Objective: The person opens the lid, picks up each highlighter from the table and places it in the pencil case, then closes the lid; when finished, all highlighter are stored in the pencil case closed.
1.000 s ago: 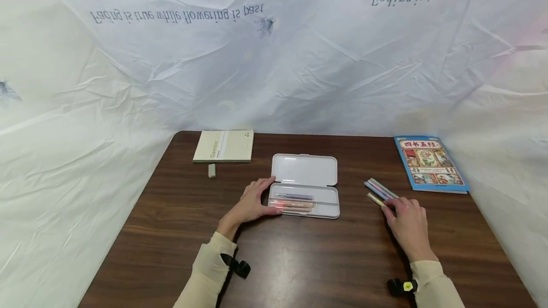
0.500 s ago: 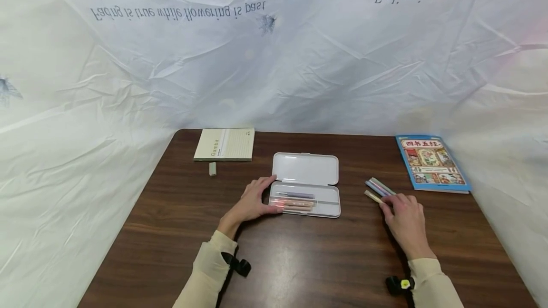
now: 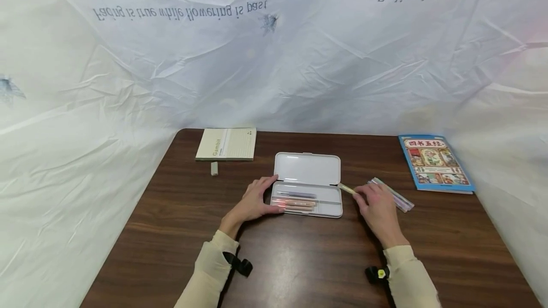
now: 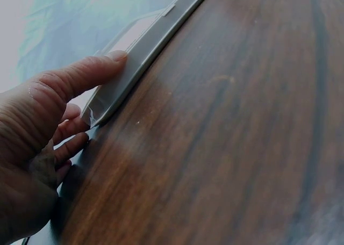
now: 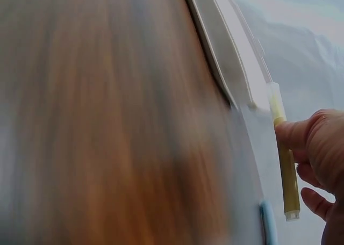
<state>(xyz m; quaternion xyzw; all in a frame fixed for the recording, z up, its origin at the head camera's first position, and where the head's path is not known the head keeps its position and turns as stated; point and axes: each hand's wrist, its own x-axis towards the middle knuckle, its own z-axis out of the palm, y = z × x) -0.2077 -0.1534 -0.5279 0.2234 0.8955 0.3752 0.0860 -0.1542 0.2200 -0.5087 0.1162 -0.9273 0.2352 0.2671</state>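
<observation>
An open white pencil case [image 3: 329,209] lies mid-table, lid folded back, with a purple pen [image 3: 297,195] and several pinkish pens [image 3: 295,205] inside. My left hand [image 3: 252,201] holds the case's left end, thumb at the front edge and fingertips near the hinge. In the left wrist view the thumb [image 4: 91,73] presses the front wall. My right hand [image 3: 378,208] pinches a yellow marker pen [image 5: 287,170] with a pale translucent end. That pen's tip is beside the case's right side, near the hinge. Several pastel pens [image 3: 400,200] lie on the table behind and right of this hand.
A cream notebook [image 3: 227,144] lies at the back left, with a small pale eraser-like block [image 3: 214,168] before it. At the back right is a blue-bordered book [image 3: 436,163]. A white curtain [image 3: 274,70] hangs behind the brown table [image 3: 299,260].
My right hand has drawn the yellow marker pen away from the other pens and moved left toward the pencil case. My left hand stays on the case.
</observation>
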